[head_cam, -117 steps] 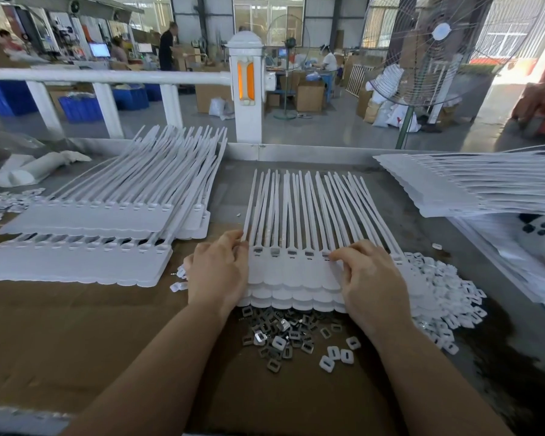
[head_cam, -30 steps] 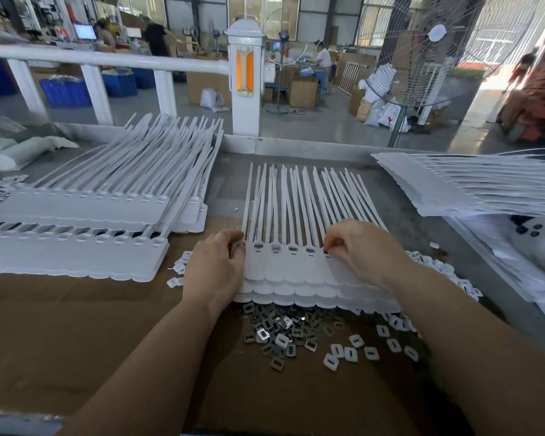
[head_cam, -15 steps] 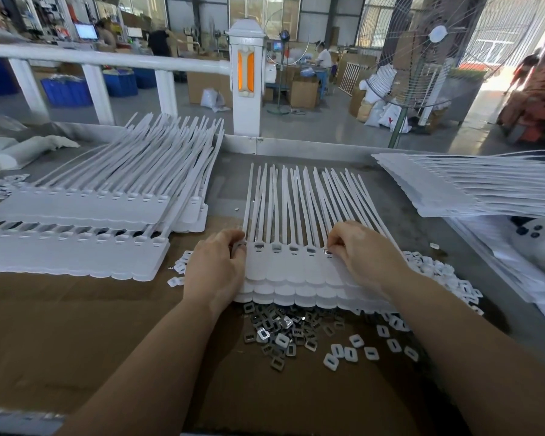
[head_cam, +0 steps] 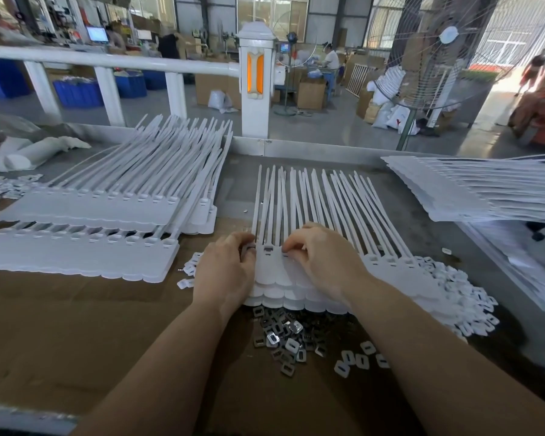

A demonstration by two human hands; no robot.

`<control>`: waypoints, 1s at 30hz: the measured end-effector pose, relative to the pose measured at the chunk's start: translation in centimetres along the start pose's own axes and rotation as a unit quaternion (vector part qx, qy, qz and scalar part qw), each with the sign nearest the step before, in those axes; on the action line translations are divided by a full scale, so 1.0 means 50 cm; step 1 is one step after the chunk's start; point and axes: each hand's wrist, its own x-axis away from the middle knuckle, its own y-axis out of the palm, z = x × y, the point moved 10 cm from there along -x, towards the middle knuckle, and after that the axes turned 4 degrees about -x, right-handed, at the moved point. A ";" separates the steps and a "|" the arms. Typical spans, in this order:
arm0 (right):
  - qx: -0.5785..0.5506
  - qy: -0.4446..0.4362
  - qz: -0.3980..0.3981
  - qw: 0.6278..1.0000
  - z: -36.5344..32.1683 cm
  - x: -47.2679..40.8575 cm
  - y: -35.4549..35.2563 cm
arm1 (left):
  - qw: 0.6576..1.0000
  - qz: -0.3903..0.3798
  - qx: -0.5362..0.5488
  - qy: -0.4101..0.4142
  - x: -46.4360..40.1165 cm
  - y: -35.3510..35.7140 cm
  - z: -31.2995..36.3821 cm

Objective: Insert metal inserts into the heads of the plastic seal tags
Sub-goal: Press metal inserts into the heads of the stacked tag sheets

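At a cardboard-covered tabletop (head_cam: 76,325), a worker's left hand (head_cam: 224,272) steadies a stack of white plastic seal tags (head_cam: 296,278), fingers curled at its edge, while the right hand (head_cam: 321,256) pinches something small at a head slot. Loose small square metal inserts (head_cam: 283,335) lie just below. Light and slippery, they likely suit fingertip pinching. No legible writing shows.
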 end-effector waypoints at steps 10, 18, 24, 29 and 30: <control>-0.014 0.048 -0.037 0.998 0.015 -0.027 0.009 | 1.000 -0.001 0.003 0.003 0.000 0.001 0.000; 0.030 0.049 -0.016 0.998 0.015 -0.024 0.016 | 1.000 -0.001 -0.003 0.006 0.000 0.002 0.000; 0.104 -0.019 0.022 0.994 -0.010 -0.014 0.013 | 1.000 -0.006 -0.005 0.008 -0.002 0.005 0.001; 0.105 -0.034 0.023 0.994 -0.017 -0.014 0.009 | 1.000 -0.007 -0.003 0.009 0.000 0.004 0.001; 0.104 -0.034 0.024 0.994 -0.018 -0.013 0.008 | 1.000 -0.007 -0.004 0.010 0.000 0.004 0.001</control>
